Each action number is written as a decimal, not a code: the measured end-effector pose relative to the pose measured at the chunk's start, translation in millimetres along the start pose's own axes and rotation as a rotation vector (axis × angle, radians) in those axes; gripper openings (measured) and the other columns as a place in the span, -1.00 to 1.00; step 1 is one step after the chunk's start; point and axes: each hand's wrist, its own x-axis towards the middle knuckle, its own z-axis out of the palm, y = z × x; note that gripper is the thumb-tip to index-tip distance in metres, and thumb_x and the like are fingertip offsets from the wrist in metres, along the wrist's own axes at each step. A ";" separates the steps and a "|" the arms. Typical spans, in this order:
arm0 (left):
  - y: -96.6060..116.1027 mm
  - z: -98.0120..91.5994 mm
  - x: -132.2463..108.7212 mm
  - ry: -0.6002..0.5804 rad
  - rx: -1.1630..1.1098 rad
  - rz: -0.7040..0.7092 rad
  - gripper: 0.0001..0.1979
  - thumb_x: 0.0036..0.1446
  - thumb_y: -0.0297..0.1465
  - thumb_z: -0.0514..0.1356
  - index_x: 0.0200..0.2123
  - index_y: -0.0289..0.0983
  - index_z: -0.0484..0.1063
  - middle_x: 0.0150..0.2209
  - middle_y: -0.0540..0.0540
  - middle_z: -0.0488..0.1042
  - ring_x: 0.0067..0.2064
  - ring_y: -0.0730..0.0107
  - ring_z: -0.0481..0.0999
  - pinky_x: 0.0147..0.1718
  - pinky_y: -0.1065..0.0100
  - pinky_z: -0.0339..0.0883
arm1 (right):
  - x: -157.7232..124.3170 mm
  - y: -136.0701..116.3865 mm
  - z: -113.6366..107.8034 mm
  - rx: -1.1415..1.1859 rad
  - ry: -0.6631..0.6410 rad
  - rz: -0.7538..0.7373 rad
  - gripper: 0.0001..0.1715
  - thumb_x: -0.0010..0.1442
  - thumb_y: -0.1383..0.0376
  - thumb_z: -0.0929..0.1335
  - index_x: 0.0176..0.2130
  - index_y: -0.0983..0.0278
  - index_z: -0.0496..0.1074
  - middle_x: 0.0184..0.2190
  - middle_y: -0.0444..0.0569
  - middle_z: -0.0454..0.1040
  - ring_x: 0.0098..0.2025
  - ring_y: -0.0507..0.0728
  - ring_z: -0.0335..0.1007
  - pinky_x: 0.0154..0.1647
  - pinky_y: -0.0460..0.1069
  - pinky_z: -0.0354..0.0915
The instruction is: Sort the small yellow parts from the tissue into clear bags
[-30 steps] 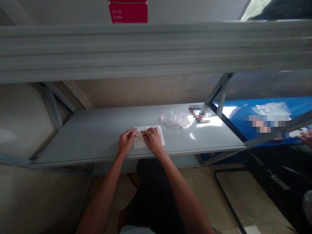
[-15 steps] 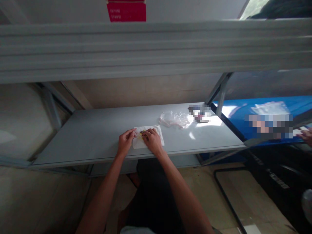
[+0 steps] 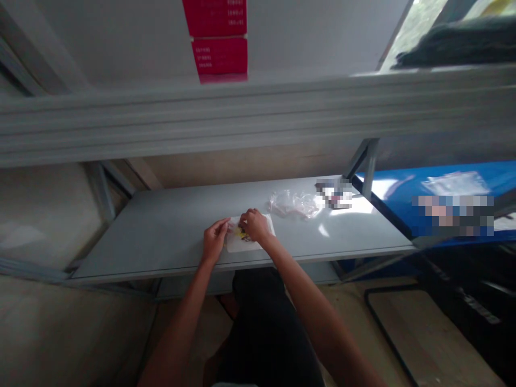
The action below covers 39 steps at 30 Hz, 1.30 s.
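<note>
White sheet: is lying flat near the front edge of the grey tabletop, under both hands; it may be a flat packet, I cannot tell.
Yellow-and-dark piece: is resting on or in the sheet, just beside the right fingertips, too small to identify.
Left hand: is bringing thumb and fingers close together at the sheet's left corner; whether it is gripping anything is unclear.
Right hand: is bending narrowly over the sheet; I cannot tell whether it is holding the piece.
Progress: the handling appears to be under way, with the piece showing and fingers lying beside it; what is left, I cannot judge.
Clear plastic bag: is lying crumpled behind and right of the sheet, its contents indistinct.
Blue tabletop: is bearing clear packaging, contents unreadable.
</note>
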 end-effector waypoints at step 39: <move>8.2 0.3 -4.3 -0.008 -0.315 -0.092 -0.52 0.14 -0.01 0.25 -0.18 -0.32 0.65 -0.37 -0.15 0.65 -0.36 0.33 0.55 -0.33 0.36 0.34 | -67.6 -16.1 -45.7 0.756 0.041 -0.155 -0.73 0.24 0.16 0.38 -0.38 0.29 0.56 -0.41 -0.05 0.54 -0.41 0.04 0.37 -0.39 -0.10 0.25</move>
